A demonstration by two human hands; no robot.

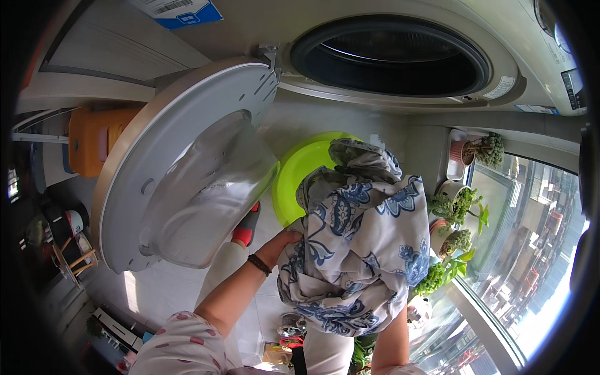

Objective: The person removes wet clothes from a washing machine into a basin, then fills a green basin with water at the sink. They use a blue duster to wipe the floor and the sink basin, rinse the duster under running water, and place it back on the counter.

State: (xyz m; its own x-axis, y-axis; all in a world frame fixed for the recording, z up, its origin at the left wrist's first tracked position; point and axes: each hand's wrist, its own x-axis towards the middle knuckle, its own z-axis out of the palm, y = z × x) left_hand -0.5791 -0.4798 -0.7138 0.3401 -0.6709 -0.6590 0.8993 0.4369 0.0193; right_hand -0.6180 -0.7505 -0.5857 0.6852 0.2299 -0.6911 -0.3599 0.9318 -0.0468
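A large bunched cloth, white with blue floral and paisley print and a greyish underside, is held up in front of me. My left hand grips its left side, a dark beaded bracelet on the wrist. From below, my right forearm reaches up to the cloth; the folds hide the right hand. Behind the cloth, a lime-green plastic basin stands on the floor. Beyond it is a front-loading washing machine with a dark drum opening. Its round door is swung wide to the left.
Potted succulents line the window side at right. An orange container is at left, beyond the door. A red and dark sock or slipper shows on my foot below the door. More plants and small items sit low, near my legs.
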